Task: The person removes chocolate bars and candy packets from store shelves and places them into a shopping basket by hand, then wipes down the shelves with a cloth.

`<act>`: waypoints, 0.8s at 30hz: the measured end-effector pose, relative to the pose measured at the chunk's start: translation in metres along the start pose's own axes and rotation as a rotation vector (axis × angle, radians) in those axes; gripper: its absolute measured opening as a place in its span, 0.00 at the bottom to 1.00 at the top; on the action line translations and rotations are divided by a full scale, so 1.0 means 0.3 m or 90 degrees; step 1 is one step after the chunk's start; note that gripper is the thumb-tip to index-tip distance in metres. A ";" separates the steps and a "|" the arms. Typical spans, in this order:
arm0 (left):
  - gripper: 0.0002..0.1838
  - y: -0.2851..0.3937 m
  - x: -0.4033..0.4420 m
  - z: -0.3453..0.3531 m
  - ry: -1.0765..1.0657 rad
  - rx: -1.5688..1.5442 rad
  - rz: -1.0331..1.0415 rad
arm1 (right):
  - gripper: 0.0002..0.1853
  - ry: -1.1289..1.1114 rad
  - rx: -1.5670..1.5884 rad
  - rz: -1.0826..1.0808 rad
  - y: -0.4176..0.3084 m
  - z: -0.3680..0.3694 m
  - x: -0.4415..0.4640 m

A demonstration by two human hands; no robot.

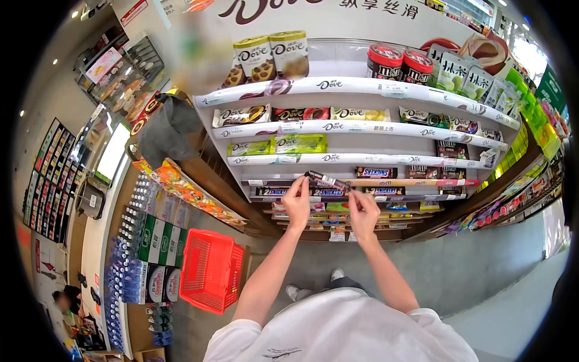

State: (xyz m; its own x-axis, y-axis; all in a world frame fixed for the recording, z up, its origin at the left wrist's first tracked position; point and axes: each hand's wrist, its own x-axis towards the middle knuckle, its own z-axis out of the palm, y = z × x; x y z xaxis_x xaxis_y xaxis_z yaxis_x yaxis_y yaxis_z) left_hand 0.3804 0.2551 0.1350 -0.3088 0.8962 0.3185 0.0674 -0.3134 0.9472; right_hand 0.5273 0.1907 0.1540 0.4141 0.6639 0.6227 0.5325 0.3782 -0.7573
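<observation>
Slim dark plastic-wrapped bar, ends pinched by left hand and right hand; may drop if either pinch slackens.

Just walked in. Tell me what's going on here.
A person's bare left hand and bare right hand pinch opposite ends of a small, narrow, dark-wrapped snack bar, held up before white display shelves. A red plastic basket with slotted sides sits off to the left. The wrapper's print is too small to read.
</observation>
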 end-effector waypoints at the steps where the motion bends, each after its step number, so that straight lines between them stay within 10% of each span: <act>1: 0.10 0.007 -0.020 -0.015 0.012 0.010 0.031 | 0.05 0.002 0.017 0.023 0.007 -0.008 -0.040; 15: 0.10 -0.099 -0.394 -0.572 0.197 0.237 -0.182 | 0.04 -0.445 0.128 0.237 -0.056 0.257 -0.325; 24: 0.09 -0.089 -0.610 -0.992 0.495 0.143 -0.259 | 0.08 -0.741 0.102 0.040 -0.374 0.590 -0.585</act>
State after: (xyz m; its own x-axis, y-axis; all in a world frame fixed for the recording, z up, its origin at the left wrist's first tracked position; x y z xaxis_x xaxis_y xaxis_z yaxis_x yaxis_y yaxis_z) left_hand 0.1527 0.0061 0.0407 -0.8972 0.4343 -0.0798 -0.0286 0.1232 0.9920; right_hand 0.2643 0.1459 0.0949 -0.5313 0.8422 0.0916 0.4020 0.3458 -0.8478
